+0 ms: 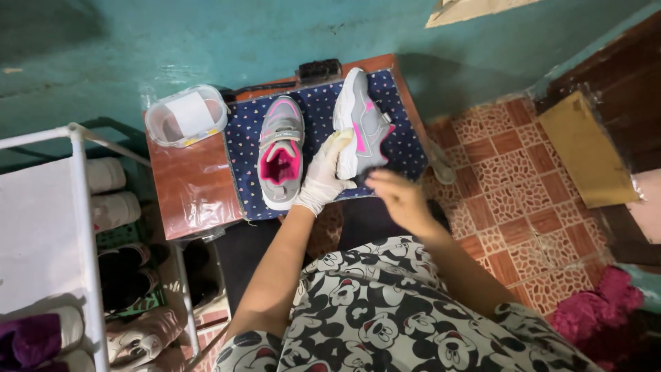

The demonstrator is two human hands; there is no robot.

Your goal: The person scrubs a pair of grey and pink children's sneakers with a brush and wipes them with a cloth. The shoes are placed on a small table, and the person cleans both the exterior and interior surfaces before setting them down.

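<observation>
Two grey and pink shoes are in the upper middle of the frame. One shoe (pixel 363 124) is tipped on its side, and the left hand (pixel 323 176), in one white glove, is clamped on its heel end. The right hand (pixel 398 194) is bare and blurred; its fingers are together on one dark cloth (pixel 368 175) that touches this shoe. The second shoe (pixel 281 148) lies flat just beside it, opening up. Both rest on one dotted blue mat (pixel 406 148) on one small brown table (pixel 193 186). At the upper left of the table stands one clear plastic box (pixel 184 116), and at its far edge one black brush (pixel 319 70).
</observation>
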